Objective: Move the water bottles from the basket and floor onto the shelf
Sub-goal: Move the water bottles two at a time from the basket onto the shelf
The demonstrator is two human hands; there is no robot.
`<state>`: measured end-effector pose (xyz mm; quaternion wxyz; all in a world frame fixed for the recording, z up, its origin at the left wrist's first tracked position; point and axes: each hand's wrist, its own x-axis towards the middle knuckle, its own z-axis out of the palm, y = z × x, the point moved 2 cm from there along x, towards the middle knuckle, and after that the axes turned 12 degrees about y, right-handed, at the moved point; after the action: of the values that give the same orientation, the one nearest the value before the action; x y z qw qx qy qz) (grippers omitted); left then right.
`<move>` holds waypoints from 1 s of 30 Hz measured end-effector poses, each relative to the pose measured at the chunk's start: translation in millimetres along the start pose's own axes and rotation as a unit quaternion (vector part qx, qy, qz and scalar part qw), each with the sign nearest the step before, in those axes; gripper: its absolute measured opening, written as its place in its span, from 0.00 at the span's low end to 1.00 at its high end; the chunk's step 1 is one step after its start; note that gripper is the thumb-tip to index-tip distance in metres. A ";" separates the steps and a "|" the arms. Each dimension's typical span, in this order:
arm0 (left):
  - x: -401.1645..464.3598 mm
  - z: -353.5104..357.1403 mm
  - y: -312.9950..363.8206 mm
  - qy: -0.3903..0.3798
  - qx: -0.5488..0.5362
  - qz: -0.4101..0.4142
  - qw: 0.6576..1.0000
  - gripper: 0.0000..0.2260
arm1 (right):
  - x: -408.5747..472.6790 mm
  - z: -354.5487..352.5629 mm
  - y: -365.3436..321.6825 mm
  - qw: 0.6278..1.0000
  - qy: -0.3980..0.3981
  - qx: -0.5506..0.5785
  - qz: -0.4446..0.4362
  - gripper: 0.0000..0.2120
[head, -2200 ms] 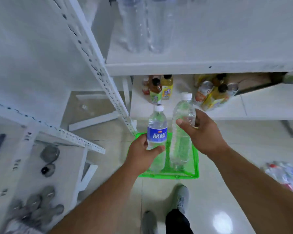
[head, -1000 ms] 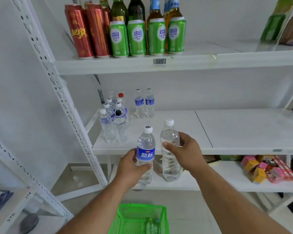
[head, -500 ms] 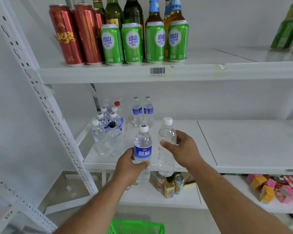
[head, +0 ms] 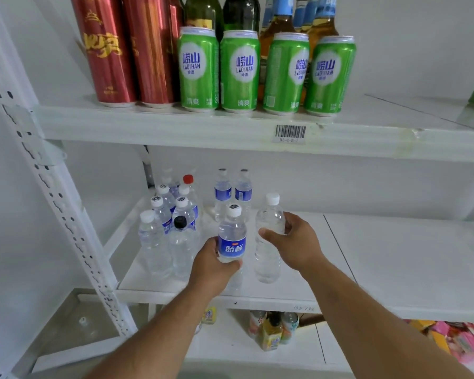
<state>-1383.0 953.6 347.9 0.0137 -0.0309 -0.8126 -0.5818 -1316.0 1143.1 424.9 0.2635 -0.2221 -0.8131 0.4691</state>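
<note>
Shelving: white metal shelf unit (head: 394, 258) against a plain white wall, with flat matte boards and a slotted, perforated upright post (head: 52, 192) at the left.
Left hand (head: 211, 266): closed around the lower part of a blue-label bottle (head: 231, 236), thumb across the front under the label.
Blue-label bottle: clear ribbed plastic, white cap with a dark print on top, glossy blue band with white characters; held upright over the front part of the middle board, its base hidden behind the hand.
Right hand (head: 296, 242): wrapped around the upper half of an unlabelled bottle (head: 268, 242), fingers behind, thumb in front.
Unlabelled bottle: clear plastic with ring ridges, plain white cap, taller than the other one; upright, its base at or just above the board, I cannot tell which.
Bottles on the shelf: a tight cluster (head: 170, 222) at the left, about eight, mostly white caps, one black and one red; two more blue-label bottles (head: 233, 192) stand behind, side by side.
Upper board: four green cans (head: 266, 72), shiny round metal, in one row; red cans (head: 126, 50) at their left, at least two; glass bottles behind them.
Label: one barcode sticker (head: 290, 132) on the upper board's edge.
Lower board: some small colourful drink bottles (head: 271, 329), partly hidden.
</note>
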 end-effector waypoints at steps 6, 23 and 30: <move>41.8 19.2 -8.8 0.020 -0.005 -0.007 1.000 0.25 | 43.1 25.6 11.4 1.000 -0.007 -0.010 0.006 0.19; 161.0 76.6 -36.8 0.124 -0.011 -0.022 0.992 0.23 | 159.9 120.8 70.1 0.998 -0.046 -0.015 0.043 0.28; 194.8 90.7 -46.0 0.138 -0.017 -0.023 0.990 0.25 | 179.1 145.5 73.2 0.997 -0.056 -0.027 0.038 0.22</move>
<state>-1579.1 1031.4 286.5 0.1117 0.0677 -0.7937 -0.5942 -1536.9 1191.9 338.7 0.1933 -0.2330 -0.8300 0.4685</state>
